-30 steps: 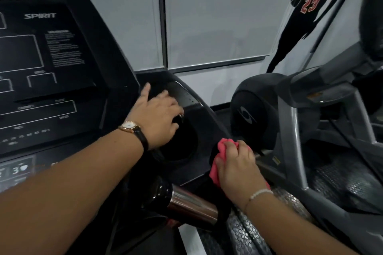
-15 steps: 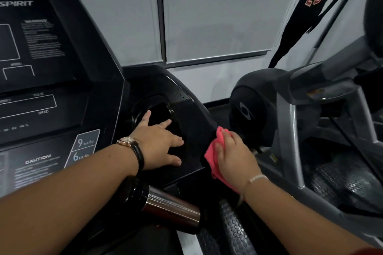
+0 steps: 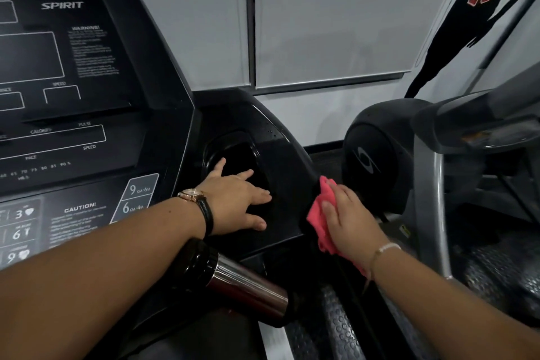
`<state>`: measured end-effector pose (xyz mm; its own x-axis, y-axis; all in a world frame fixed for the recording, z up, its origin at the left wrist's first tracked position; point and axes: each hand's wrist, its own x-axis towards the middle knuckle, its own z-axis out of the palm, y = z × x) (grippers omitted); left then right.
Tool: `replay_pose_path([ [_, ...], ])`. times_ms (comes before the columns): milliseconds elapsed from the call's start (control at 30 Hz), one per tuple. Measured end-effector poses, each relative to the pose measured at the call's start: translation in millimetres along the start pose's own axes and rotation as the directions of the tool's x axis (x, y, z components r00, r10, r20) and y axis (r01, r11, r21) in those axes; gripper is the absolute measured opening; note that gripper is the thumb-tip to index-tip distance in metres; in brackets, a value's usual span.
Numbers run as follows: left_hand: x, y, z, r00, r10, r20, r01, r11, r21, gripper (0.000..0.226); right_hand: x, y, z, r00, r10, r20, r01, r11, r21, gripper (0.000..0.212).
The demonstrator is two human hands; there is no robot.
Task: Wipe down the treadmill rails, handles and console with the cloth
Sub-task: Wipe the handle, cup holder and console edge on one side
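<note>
The black treadmill console point(image 3: 73, 90) fills the left, with a cup-holder recess point(image 3: 233, 152) in its right wing point(image 3: 280, 161). My left hand point(image 3: 236, 202) lies flat with spread fingers on the wing just below the recess. My right hand point(image 3: 347, 222) presses a pink cloth point(image 3: 320, 213) against the wing's right outer edge, fingers straight over the cloth. A chrome pulse handle point(image 3: 245, 283) pokes out under my left forearm.
A second grey exercise machine point(image 3: 432, 184) stands close on the right, its upright post point(image 3: 429, 213) near my right wrist. White wall panels point(image 3: 321, 17) are behind. Textured side rail tread point(image 3: 330, 330) runs below my right arm.
My left hand slid from the upper rim of the cup holder down onto the wing and spread flat. My right hand carried the cloth up from the rail to the wing's edge.
</note>
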<state>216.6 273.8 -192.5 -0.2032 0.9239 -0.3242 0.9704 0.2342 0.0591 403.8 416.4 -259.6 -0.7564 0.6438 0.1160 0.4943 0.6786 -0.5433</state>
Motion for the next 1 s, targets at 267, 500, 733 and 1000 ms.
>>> replay_pose_path([
  [267,1.8,-1.4,0.6,1.0,-0.003,0.002,0.003,1.0,-0.024,0.062,40.3,-4.5,-2.7,0.973,0.221,0.065,-0.224,0.973,0.047,0.043],
  [500,1.9,-0.9,0.5,1.0,0.005,0.004,-0.005,1.0,-0.017,0.061,-9.3,18.6,-5.5,0.995,0.082,0.047,-0.09,0.978,0.19,0.051],
  [733,1.9,-0.9,2.1,1.0,0.007,0.001,-0.007,1.0,-0.029,0.061,36.5,-7.0,-1.7,0.99,0.143,0.016,-0.143,0.989,0.044,0.043],
  [1000,2.1,-0.6,-0.3,1.0,0.011,0.014,-0.011,1.0,-0.02,0.061,41.8,-5.9,-6.2,0.96,0.277,0.045,-0.28,0.955,0.096,0.04],
])
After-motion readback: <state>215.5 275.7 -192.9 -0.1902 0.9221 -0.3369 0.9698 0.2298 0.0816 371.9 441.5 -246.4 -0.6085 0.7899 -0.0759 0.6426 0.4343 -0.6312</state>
